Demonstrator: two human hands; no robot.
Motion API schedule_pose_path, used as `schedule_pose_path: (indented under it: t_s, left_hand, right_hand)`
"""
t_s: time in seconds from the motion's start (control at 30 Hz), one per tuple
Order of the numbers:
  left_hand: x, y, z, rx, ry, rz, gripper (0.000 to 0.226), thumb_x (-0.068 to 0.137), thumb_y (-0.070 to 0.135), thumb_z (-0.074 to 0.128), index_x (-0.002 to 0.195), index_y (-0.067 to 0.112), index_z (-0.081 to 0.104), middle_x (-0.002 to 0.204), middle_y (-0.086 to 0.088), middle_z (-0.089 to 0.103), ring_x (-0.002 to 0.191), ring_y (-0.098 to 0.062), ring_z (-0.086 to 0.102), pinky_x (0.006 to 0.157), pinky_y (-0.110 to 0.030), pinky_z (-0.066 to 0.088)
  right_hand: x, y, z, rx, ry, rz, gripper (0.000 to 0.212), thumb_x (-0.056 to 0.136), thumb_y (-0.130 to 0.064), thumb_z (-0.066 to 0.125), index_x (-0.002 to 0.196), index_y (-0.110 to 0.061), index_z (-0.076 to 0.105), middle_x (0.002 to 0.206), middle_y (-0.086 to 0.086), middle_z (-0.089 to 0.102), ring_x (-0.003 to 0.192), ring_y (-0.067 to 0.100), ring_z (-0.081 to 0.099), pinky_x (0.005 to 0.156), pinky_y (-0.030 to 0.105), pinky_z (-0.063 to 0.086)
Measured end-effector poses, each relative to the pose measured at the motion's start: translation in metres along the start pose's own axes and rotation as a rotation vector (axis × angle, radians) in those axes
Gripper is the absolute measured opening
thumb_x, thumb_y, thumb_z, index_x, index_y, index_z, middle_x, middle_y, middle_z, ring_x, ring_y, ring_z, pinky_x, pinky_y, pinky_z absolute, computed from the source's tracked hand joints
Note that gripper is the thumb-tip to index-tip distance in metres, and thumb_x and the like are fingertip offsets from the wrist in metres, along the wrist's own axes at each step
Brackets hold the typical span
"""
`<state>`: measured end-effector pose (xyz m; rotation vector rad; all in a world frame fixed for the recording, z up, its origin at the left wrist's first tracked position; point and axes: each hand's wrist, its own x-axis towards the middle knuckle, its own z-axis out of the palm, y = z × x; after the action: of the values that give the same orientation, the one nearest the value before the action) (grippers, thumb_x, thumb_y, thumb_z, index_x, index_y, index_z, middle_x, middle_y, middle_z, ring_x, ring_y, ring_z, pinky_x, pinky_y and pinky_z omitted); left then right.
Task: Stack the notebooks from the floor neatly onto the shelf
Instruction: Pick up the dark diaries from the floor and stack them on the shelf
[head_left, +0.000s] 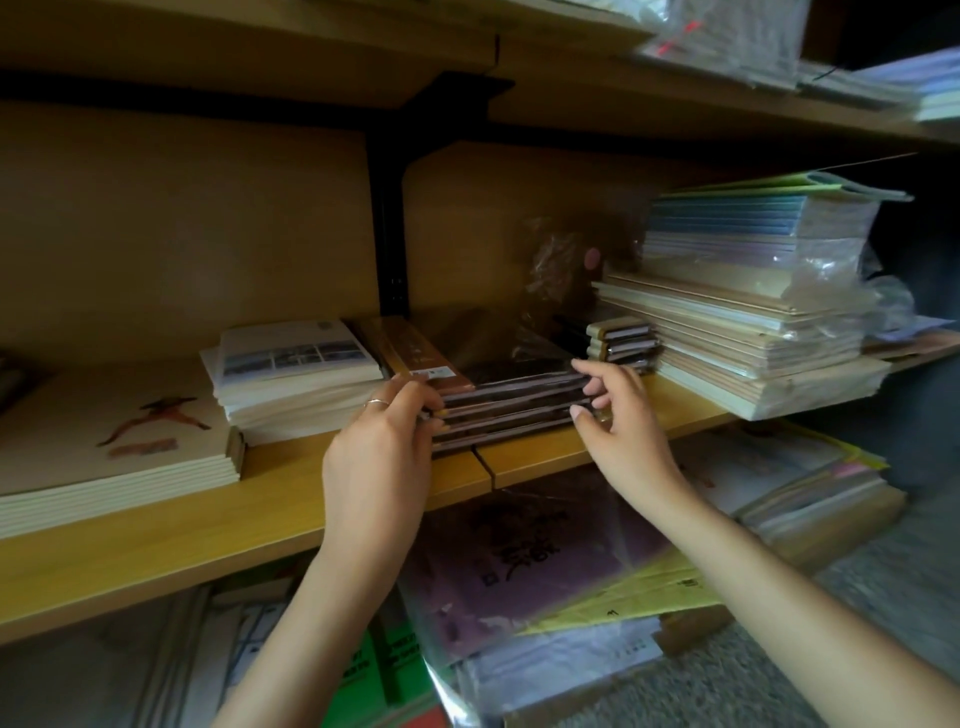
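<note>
A stack of dark brown notebooks (511, 410) with gold spines lies on the wooden shelf (291, 499), near its front edge at the middle. My left hand (384, 447) grips the stack's left end, fingers curled over the edges; a ring shows on one finger. My right hand (615, 410) holds the stack's right end, thumb below and fingers on top. The top notebook (441, 353) is wrapped in clear plastic. More wrapped notebooks (545, 561), purple and yellow, lie on the floor below the shelf.
White booklets (296, 374) sit left of the stack, and a large beige pile (114, 441) lies further left. A tall pile of pale books (753, 312) stands on the right, small notebooks (621, 338) before it. A black bracket (389, 208) rises behind. Green books (384, 670) lie below.
</note>
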<state>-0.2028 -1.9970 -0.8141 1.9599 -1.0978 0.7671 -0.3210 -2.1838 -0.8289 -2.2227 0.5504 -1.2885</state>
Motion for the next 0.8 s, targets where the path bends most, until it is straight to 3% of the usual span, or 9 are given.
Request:
schedule_pose_path:
  t_s: [0.1,0.23,0.3,0.37,0.47,0.6,0.7,0.73,0.8]
  left_hand:
    - [0.001,0.0,0.005,-0.023,0.021,-0.03,0.017,0.082,0.007,0.067,0.092,0.02,0.063,0.119,0.0,0.066,0.082,-0.026,0.069,0.059,-0.028,0.049]
    - [-0.006,0.008,0.012,0.01,0.083,0.009,0.024,0.081,-0.004,0.061,0.098,0.013,0.063,0.126,-0.012,0.061,0.107,-0.032,0.062,0.075,-0.037,0.051]
    - [-0.022,0.019,0.012,-0.026,0.13,0.103,0.023,0.081,-0.005,0.059,0.099,0.009,0.062,0.126,-0.012,0.057,0.126,-0.03,0.047,0.097,-0.048,0.042]
    - [-0.046,0.029,0.012,-0.097,0.116,0.309,0.017,0.08,-0.002,0.058,0.094,0.006,0.064,0.12,-0.012,0.058,0.124,-0.029,0.047,0.1,-0.047,0.038]
    - [-0.088,0.035,0.022,-0.147,-0.094,0.645,0.012,0.082,0.006,0.054,0.087,0.006,0.064,0.105,-0.011,0.064,0.1,-0.029,0.059,0.091,-0.042,0.043]
    - [-0.139,0.027,0.053,-0.147,-0.475,0.768,0.015,0.082,0.018,0.049,0.085,0.013,0.063,0.089,-0.002,0.063,0.084,-0.024,0.06,0.084,-0.033,0.042]
    - [-0.172,0.012,0.078,-0.177,-0.787,0.667,0.015,0.077,0.02,0.049,0.085,0.017,0.063,0.084,-0.001,0.064,0.079,-0.023,0.061,0.074,-0.032,0.046]
    - [-0.186,0.005,0.087,-0.205,-0.896,0.564,0.016,0.079,0.019,0.05,0.088,0.017,0.064,0.088,-0.001,0.065,0.081,-0.023,0.062,0.073,-0.029,0.047]
    - [-0.212,-0.004,0.101,-0.343,-1.123,0.172,0.017,0.084,0.013,0.054,0.097,0.013,0.065,0.098,-0.003,0.066,0.087,-0.019,0.062,0.071,-0.02,0.042]
  right_hand:
    - [-0.003,0.004,0.002,0.029,-0.017,0.026,0.052,0.087,-0.001,0.058,0.131,-0.026,0.047,0.106,-0.007,0.04,0.089,0.0,0.046,0.073,0.001,0.038]
    - [-0.014,0.009,0.0,0.071,-0.066,0.008,0.06,0.087,0.004,0.054,0.134,-0.032,0.041,0.116,-0.007,0.041,0.097,0.003,0.048,0.078,0.004,0.04]
    - [-0.03,0.008,-0.003,0.093,0.016,-0.014,0.052,0.086,0.006,0.051,0.124,-0.029,0.046,0.113,-0.003,0.047,0.094,0.001,0.05,0.079,0.005,0.039]
    - [-0.051,0.01,-0.009,0.11,0.12,-0.037,0.04,0.084,0.007,0.049,0.111,-0.023,0.051,0.105,0.002,0.053,0.088,0.005,0.053,0.077,0.008,0.041]
    - [-0.094,0.03,-0.023,0.071,0.133,0.015,0.028,0.082,0.006,0.047,0.094,-0.018,0.056,0.091,0.002,0.058,0.082,0.007,0.056,0.07,0.01,0.041]
    - [-0.169,0.081,-0.037,-0.008,-0.104,0.311,0.037,0.081,0.015,0.05,0.08,-0.021,0.059,0.081,-0.003,0.062,0.078,0.004,0.059,0.068,0.009,0.04]
    - [-0.235,0.12,-0.044,-0.105,-0.293,0.583,0.044,0.083,0.012,0.053,0.075,-0.031,0.056,0.074,-0.01,0.06,0.071,-0.007,0.059,0.065,0.008,0.039]
    - [-0.257,0.13,-0.047,-0.139,-0.346,0.669,0.041,0.084,0.009,0.055,0.075,-0.03,0.055,0.073,-0.009,0.059,0.069,-0.005,0.059,0.065,0.009,0.039]
    - [-0.301,0.141,-0.053,-0.202,-0.436,0.806,0.025,0.083,0.002,0.061,0.079,-0.023,0.056,0.076,-0.003,0.06,0.073,0.003,0.06,0.067,0.012,0.04]
